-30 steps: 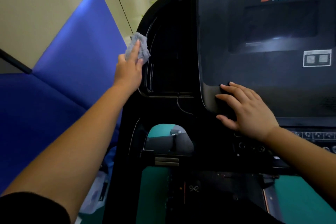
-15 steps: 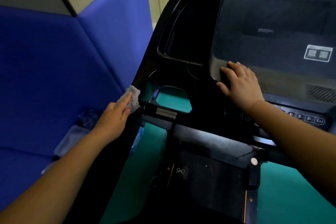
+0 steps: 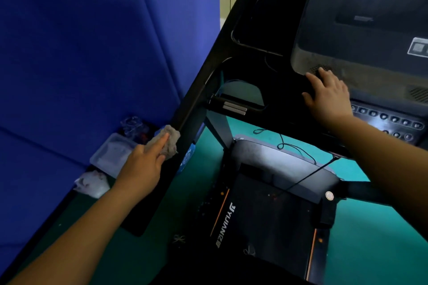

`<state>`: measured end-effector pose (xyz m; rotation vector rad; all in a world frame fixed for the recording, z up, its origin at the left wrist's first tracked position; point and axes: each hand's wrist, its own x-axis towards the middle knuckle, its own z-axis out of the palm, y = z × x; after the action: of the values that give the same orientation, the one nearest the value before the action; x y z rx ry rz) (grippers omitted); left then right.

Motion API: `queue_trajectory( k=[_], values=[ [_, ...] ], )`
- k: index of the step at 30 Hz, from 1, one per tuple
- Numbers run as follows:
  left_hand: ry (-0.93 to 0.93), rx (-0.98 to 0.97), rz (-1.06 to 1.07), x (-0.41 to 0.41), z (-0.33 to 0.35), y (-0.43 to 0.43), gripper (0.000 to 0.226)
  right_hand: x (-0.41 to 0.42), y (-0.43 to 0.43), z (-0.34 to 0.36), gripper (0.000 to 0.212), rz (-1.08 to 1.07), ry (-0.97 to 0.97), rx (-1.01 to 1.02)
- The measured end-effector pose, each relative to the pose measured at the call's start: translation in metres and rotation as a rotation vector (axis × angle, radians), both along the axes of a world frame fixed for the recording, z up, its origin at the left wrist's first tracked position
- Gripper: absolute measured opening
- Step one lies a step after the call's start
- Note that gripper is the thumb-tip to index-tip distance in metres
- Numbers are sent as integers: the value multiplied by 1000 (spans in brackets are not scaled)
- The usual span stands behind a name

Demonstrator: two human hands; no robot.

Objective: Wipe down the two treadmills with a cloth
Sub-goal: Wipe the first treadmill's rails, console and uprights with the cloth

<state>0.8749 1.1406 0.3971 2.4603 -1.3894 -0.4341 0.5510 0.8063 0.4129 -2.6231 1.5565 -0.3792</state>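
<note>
**Grey cloth pressed to the treadmill's left upright**

The crumpled grey cloth (image 3: 171,140) sits at about 8 o'clock from the middle of the view, against the outer edge of the slanted black treadmill upright (image 3: 196,99). The left hand (image 3: 141,169) presses it there. Its fingers (image 3: 159,143) lie straight across the cloth, uncurled, and the thumb is hidden.

At 3 o'clock the right hand (image 3: 328,99) rests palm-down on the lower left corner of the dark grey treadmill console (image 3: 347,30). Its fingers (image 3: 312,80) are spread and relaxed, holding nothing. Just on the 4 o'clock side of that hand runs a row of round black buttons (image 3: 384,117).

Below the console, at 5 o'clock, lies the black running belt (image 3: 266,222) with white YIJIAN lettering and orange side stripes. A thin black cord (image 3: 281,146) trails near the grey motor cover (image 3: 278,162). Teal floor (image 3: 370,238) shows around the deck.

At 9 o'clock from the cloth, low on the floor, a clear plastic tray (image 3: 113,152) stands against the blue padded wall panels (image 3: 81,53). These panels fill the view from 8 to 11 o'clock.
</note>
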Motion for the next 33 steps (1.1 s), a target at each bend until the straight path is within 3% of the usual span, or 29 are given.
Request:
queue_trajectory(
  k=[7, 11, 15, 18, 20, 21, 23, 26, 29, 33],
  values=[
    [55, 52, -52, 14, 7, -8, 55, 16, 23, -8, 57, -101, -72, 19],
    [77, 3, -87, 13, 7, 8, 52, 70, 87, -4, 41, -111, -362, 37],
    [142, -61, -235, 39, -4, 21, 50, 146, 207, -15, 27, 29, -685, 245],
    [216, -169, -383, 58, -12, 25, 48, 197, 283, -42, 26, 106, -798, 335],
    [274, -234, -458, 68, -19, 31, 45, 223, 315, -58, 29, 92, -868, 288],
    [339, -272, -494, 74, -23, 35, 44, 232, 327, -62, 29, 53, -895, 248],
    [649, -328, -520, 83, -31, 45, 40, 246, 346, -65, 29, -82, -927, 219],
    [1176, -424, -315, 104, -47, 61, 35, 258, 368, -55, 32, -234, -934, 294],
    [1357, -516, -136, 125, -64, 78, 39, 265, 379, -43, 38, -303, -866, 338],
    [1433, -518, -136, 132, -87, 106, 27, 269, 382, -35, 39, -365, -864, 418]
  ],
)
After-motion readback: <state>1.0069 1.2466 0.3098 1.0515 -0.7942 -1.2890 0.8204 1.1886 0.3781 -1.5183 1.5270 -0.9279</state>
